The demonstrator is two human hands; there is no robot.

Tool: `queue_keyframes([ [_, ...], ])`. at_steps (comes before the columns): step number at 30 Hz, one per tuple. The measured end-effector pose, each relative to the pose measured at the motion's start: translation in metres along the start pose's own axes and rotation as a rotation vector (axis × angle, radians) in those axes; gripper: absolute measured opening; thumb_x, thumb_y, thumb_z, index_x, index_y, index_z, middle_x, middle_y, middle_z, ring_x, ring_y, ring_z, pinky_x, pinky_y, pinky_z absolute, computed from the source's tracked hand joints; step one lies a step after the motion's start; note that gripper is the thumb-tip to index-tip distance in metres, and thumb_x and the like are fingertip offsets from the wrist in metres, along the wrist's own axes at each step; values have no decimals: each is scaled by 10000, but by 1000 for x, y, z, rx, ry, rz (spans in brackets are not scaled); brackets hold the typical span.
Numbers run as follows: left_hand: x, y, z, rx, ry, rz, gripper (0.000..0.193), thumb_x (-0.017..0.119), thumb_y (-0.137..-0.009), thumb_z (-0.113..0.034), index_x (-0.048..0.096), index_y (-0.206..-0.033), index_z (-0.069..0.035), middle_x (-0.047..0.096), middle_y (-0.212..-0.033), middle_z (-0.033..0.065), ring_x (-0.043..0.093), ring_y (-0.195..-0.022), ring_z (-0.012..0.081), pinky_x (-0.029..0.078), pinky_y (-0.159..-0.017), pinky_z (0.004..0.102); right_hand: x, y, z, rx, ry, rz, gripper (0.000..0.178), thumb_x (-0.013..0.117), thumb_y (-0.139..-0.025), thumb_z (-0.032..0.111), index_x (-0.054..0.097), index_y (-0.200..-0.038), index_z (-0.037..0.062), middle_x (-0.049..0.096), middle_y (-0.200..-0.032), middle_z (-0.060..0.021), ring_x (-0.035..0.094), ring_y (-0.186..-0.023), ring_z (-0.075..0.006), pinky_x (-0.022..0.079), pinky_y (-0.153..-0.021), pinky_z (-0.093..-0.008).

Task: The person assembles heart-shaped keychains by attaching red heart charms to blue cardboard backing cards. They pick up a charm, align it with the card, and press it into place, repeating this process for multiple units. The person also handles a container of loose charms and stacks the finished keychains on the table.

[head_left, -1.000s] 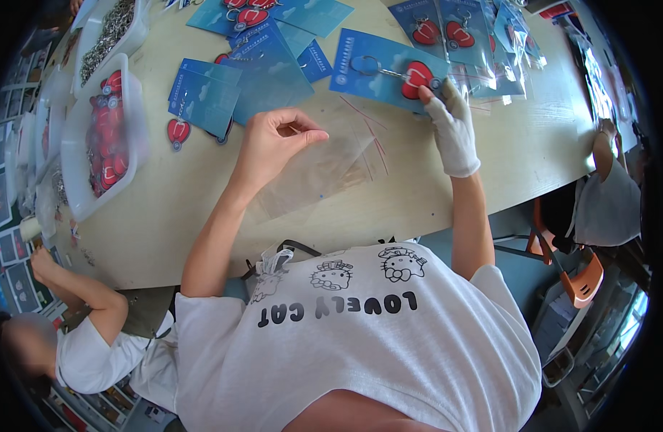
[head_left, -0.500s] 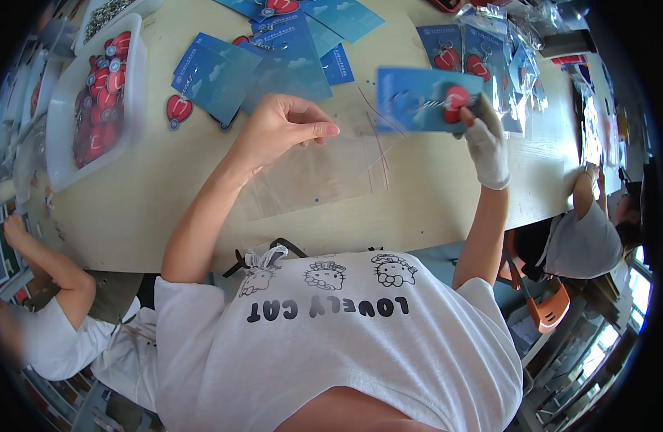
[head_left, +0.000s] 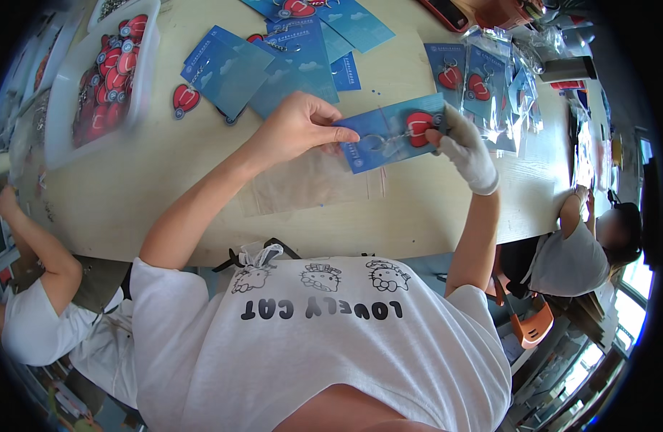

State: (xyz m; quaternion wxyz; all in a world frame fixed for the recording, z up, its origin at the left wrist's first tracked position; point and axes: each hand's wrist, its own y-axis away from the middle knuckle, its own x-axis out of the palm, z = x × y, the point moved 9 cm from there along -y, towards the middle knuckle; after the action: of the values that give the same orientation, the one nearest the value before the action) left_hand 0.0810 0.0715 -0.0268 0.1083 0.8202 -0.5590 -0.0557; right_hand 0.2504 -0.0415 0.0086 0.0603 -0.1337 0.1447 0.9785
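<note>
Between both hands [head_left: 302,129] now, blue card [head_left: 392,133].

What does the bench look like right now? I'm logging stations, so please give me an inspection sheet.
Surface: pale wooden table, partly covered.
Job's things: blue card with a red heart charm, held above a clear bag.
Clutter: loose blue cards, bagged cards, white tray of red charms, one stray charm.
Grips: bare left hand pinches the card's left edge; gloved right hand holds its right end.
Cables: nothing seen.
Surroundings: seated persons at left and right; orange chair.
</note>
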Motion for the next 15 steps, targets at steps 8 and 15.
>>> queue_keyframes([
  [8, -4, 18, -6, -18, -258, -21, 256, 761, -810, -199, 694, -803, 49, 663, -678, 51, 574, -594, 62, 452, -552, 215, 18, 3, -10, -10, -131, -21, 453, 503, -844, -3, 476, -1296, -22, 589, -921, -9, 488, -729, -70, 436, -674, -220],
  [15, 4, 14, 3, -20, -159, 82, 306, 787, -780, -263, 701, -802, 30, 590, -606, -5, 447, -527, 53, 363, -499, 247, 33, 6, -1, 66, -118, 56, 422, 512, -831, -27, 523, -1252, -15, 620, -930, -10, 508, -748, -61, 436, -670, -212],
])
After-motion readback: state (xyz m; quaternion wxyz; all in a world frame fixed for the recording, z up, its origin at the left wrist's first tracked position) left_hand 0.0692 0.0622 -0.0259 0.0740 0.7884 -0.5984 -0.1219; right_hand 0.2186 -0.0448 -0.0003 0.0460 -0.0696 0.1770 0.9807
